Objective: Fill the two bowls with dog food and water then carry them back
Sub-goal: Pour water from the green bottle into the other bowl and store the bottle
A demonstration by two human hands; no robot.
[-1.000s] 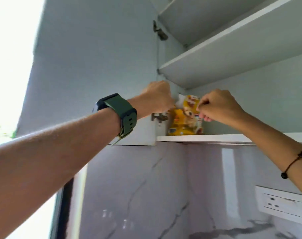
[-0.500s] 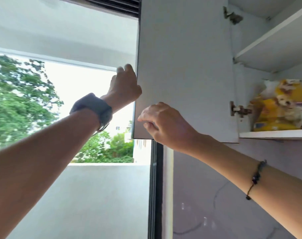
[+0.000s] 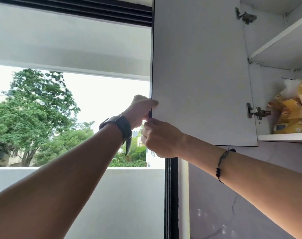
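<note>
The cabinet door (image 3: 198,69) stands open mid-frame; both hands at its free edge, left hand (image 3: 141,109) gripping it, right hand (image 3: 159,138) clenched just below, contact unclear. Dog food bag (image 3: 291,111) sits right, on the shelf (image 3: 283,137). Swing the door gently.

- Strong daylight is admitted through the window (image 3: 69,100), where the sky is blown out to plain white.
- The forearms are left in shadow (backlit, undersides darkest).
- Straight edges are bowed near the borders by the wide lens.
- Slight softness is seen throughout.
</note>
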